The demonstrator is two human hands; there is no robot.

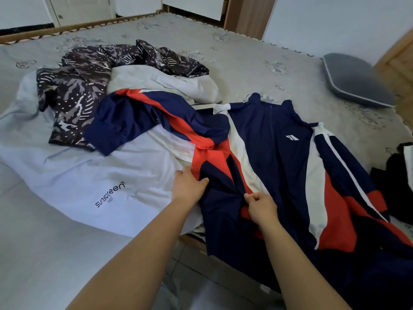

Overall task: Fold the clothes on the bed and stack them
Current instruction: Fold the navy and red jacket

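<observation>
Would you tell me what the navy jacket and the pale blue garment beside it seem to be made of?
Navy jacket: likely a thin synthetic woven shell, smooth with a slight sheen, crumpling in crisp folds. Pale blue garment: probably a light matte synthetic, given its soft creases and printed "sunscreen" wording; not certain.

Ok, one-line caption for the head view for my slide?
Both hands, left hand and right hand, pinch the jacket on the bed.

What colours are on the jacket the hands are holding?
Navy blue, red and white on the jacket, seen in the head view.
</observation>
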